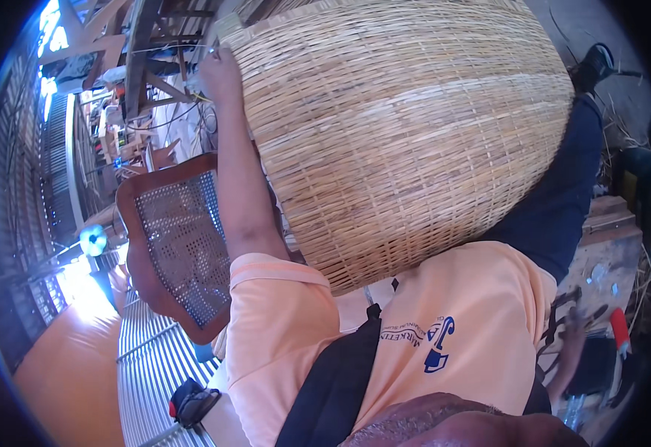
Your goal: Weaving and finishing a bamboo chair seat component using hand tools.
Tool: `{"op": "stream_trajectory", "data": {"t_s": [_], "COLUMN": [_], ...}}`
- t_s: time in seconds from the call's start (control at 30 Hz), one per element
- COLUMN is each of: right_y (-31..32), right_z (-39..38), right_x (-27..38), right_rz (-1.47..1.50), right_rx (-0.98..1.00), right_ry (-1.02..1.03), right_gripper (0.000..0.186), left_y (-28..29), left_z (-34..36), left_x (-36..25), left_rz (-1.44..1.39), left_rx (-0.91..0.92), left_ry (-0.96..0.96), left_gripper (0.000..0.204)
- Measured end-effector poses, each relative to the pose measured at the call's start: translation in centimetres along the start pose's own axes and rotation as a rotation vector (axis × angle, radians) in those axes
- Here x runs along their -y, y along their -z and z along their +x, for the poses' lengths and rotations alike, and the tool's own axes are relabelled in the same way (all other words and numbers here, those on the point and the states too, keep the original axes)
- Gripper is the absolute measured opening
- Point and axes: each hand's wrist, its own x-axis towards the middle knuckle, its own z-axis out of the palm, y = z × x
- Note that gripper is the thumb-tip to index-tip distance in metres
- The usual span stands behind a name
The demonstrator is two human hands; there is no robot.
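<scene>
A large woven cane panel [415, 127], straw-coloured and bowed, stretches in front of my body and over my dark-trousered leg. At its upper left corner, my left hand [221, 74] has its fingers closed at the edge. A thin pale strand shows beside those fingers; whether it is also held I cannot make out. My right hand [573, 331] is low at the right, away from the panel, over a wooden surface with tools. Its fingers are blurred and too small to read. A red-handled tool [620, 330] lies close to it.
Left of my arm stands a brown wooden frame with cane mesh [180, 216]. A ribbed metal sheet [150, 357] lies behind, with a dark object [193, 402] on it. The wooden board [605, 253] at right carries scraps. Timber frames [143, 59] crowd the upper left.
</scene>
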Motion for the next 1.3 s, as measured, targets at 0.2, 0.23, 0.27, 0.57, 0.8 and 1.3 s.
{"op": "stream_trajectory", "data": {"t_s": [0.2, 0.23, 0.27, 0.57, 0.8, 1.3], "right_y": [2.2, 0.3, -2.4, -4.6, -6.2, -28.2], "right_z": [2.4, 6.0, 10.6, 7.4, 11.2, 17.9], "right_x": [16.2, 17.0, 13.9, 15.7, 23.3, 56.9], "right_rz": [0.534, 0.588, 0.629, 0.499, 0.350, 0.677], "right_rx": [-0.187, 0.027, 0.222, 0.209, 0.207, 1.306], "right_ry": [-0.083, -0.015, -0.042, -0.126, 0.116, 0.199], "right_gripper": [0.038, 0.038, 0.041, 0.049, 0.033, 0.050], "left_y": [-5.2, 1.1, 7.3, 1.0, 1.8, 4.7], "left_z": [0.7, 1.3, 0.9, 3.0, 3.8, 7.4], "left_x": [-4.5, 0.1, 5.3, 4.4, 5.0, 2.1], "left_rz": [-0.194, -0.101, -0.004, -0.213, -0.163, 0.043], "left_rx": [0.136, 0.118, 0.111, 0.267, 0.309, 0.665], "left_ry": [0.098, 0.136, 0.204, 0.143, 0.140, -0.045], "left_gripper": [0.041, 0.043, 0.045, 0.040, 0.038, 0.045]}}
